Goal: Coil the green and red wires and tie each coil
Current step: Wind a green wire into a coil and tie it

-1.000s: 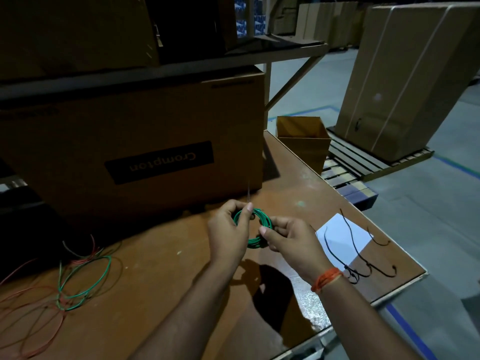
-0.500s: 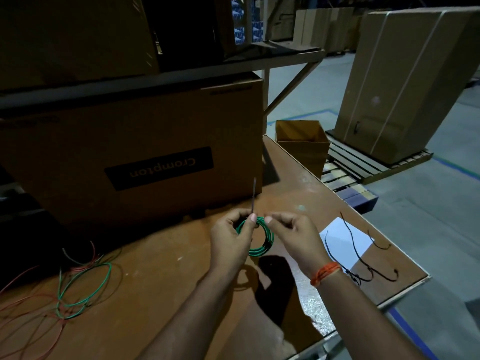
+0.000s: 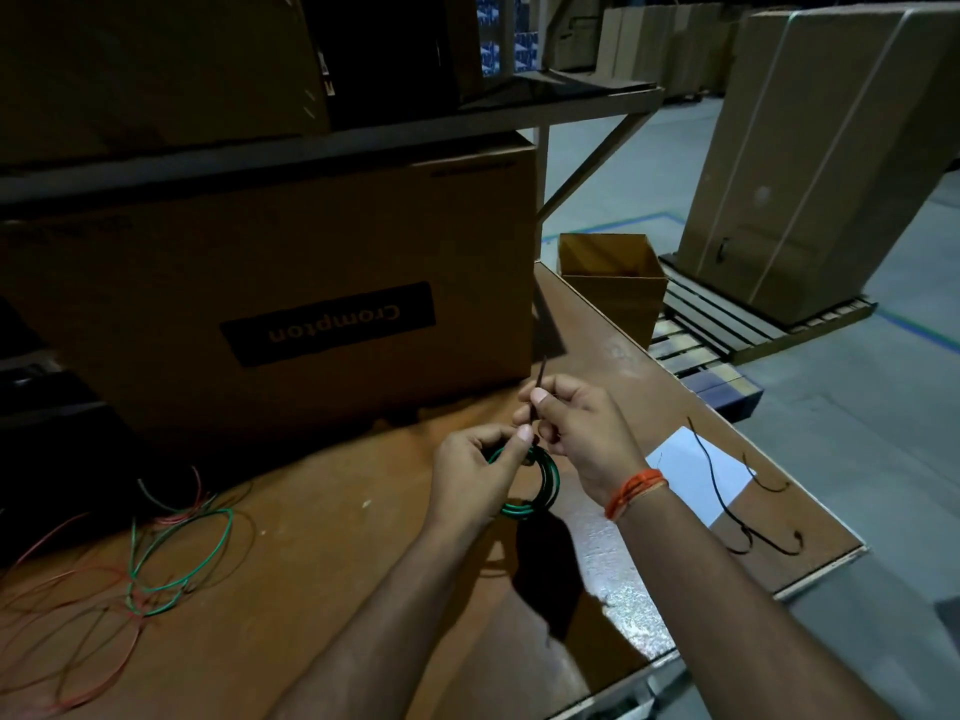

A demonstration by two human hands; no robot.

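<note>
**Now tying the green coil**

Head view, the only one I have:

- My left hand (image 3: 480, 472) grips the green coil (image 3: 540, 485) at its top edge, thumb and fingers curled round the loops. Coil hangs in the air above the table (image 3: 322, 537), not resting on it.
- My right hand (image 3: 576, 433) pinches a thin dark tie (image 3: 537, 392) between thumb and fingers, just above the coil. Tie's free end sticks up past my fingertips. Can't tell whether it's already wrapped round the loops; that spot is hidden by my fingers.
- Loose wires (image 3: 130, 569), red and green tangled together, lie on the table far left, well apart from my hands. Not coiled yet.
- More dark ties (image 3: 727, 491) lie on and beside a white sheet (image 3: 691, 475) near the table's right corner.
- Big cardboard box (image 3: 291, 293) stands behind, on the table.

Step, as I read it: green coil wound, tie going on. Roughly early-to-mid task.

Next: pull the tie snug and twist it closed while the left hand keeps the loops bunched. Loosen that hold early and the coil will likely spring open. Then on to the loose wires.
</note>
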